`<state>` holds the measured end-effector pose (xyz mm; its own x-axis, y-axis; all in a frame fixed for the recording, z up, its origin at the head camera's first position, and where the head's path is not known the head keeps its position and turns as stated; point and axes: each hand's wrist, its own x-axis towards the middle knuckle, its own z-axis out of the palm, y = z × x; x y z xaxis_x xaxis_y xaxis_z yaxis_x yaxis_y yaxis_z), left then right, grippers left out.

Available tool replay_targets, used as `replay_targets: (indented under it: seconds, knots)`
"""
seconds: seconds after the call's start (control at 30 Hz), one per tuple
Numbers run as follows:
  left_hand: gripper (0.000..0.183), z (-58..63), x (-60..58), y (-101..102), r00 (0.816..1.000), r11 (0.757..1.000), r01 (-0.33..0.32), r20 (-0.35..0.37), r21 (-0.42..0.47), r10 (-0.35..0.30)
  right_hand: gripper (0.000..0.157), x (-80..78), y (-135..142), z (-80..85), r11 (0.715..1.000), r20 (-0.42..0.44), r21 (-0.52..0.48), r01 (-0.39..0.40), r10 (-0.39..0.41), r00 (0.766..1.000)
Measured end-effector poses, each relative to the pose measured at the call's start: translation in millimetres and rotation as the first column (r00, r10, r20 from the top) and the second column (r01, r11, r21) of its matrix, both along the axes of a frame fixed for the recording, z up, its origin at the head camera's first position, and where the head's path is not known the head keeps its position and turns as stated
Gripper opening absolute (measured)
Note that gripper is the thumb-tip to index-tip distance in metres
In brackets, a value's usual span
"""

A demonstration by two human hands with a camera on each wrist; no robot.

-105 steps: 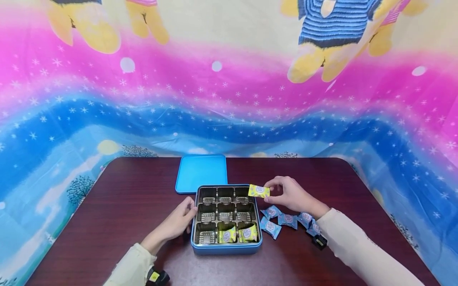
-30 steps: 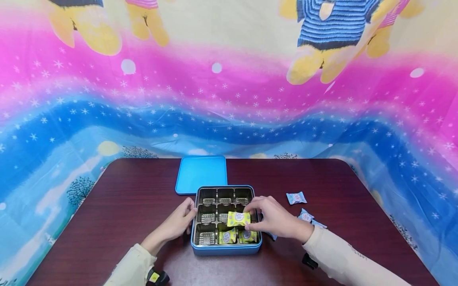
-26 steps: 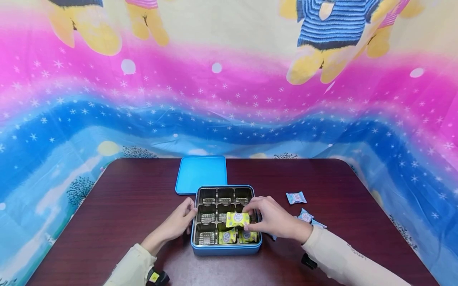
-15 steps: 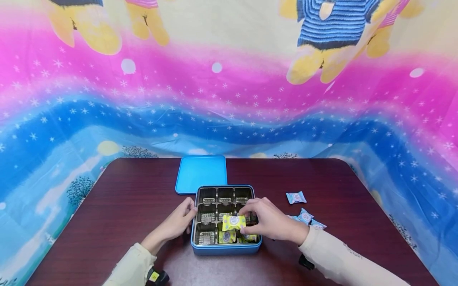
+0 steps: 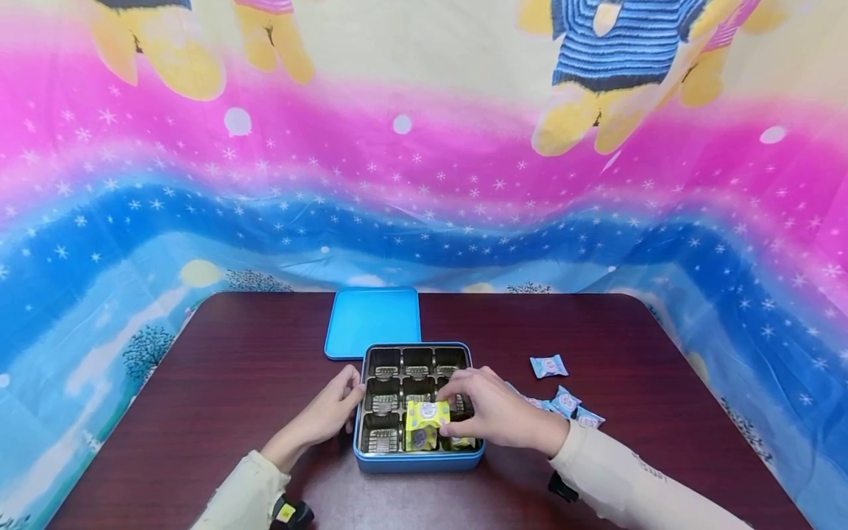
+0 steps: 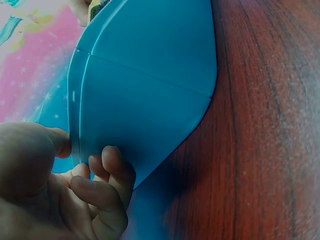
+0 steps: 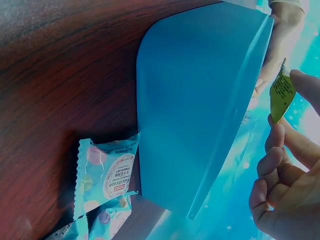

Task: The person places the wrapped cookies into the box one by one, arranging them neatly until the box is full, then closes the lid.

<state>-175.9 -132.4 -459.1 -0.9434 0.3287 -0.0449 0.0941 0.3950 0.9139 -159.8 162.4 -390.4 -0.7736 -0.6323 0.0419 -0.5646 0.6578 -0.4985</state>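
In the head view, my right hand (image 5: 493, 412) pinches a yellow-wrapped candy (image 5: 424, 414) between thumb and fingers, above the front row of a blue tin (image 5: 420, 465). A dark divided tray with several compartments fills the tin. Another yellow candy (image 5: 420, 439) lies in the front middle compartment, and one more (image 5: 462, 442) in the front right, partly covered by my hand. My left hand (image 5: 331, 405) holds the tin's left side; in the left wrist view its thumb (image 6: 60, 143) is at the rim and its curled fingers lie against the wall. The right wrist view shows the pinched candy (image 7: 282, 95) edge-on.
A blue lid (image 5: 373, 324) lies behind the tin on the dark wooden table (image 5: 265, 353). Blue-wrapped candies lie right of the tin: one (image 5: 548, 366) farther back, others (image 5: 565, 400) bunched near my right wrist, some partly hidden. A printed cloth (image 5: 424, 184) hangs behind.
My right hand has carried the yellow candy from beyond the tin's back right corner to above the front middle compartment. One blue candy now lies farther back. My left hand has stayed put.
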Motion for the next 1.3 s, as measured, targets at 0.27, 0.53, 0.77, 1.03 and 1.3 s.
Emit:
replay_targets:
  seconds: [0.27,0.53,0.77,1.03,1.3]
  knots:
    - [0.013,0.5,0.5,-1,1.000,1.000,0.006,-0.003,0.004,-0.006,0.031,2.4,-4,-0.1,1.000,0.000,0.006,-0.003,0.003,1.000]
    - [0.013,-0.4,0.0,-1,1.000,1.000,0.002,-0.004,-0.008,-0.002,0.030,5.0,-12,-1.4,1.000,-0.020,0.017,-0.020,0.020,1.000]
    - [0.013,-1.4,-0.9,-1,1.000,1.000,-0.002,-0.004,-0.006,0.002,0.031,6.6,-21,-2.3,0.998,-0.068,0.048,-0.032,0.035,0.997]
    - [0.012,-0.7,-0.6,0,1.000,1.000,-0.011,0.008,-0.008,0.011,0.030,9.1,-33,0.8,0.996,-0.075,0.081,-0.044,0.050,0.996]
    - [0.013,0.4,-0.7,0,1.000,1.000,-0.018,0.017,-0.007,0.018,0.030,8.0,-42,-0.3,0.991,-0.119,0.121,-0.061,0.075,0.990]
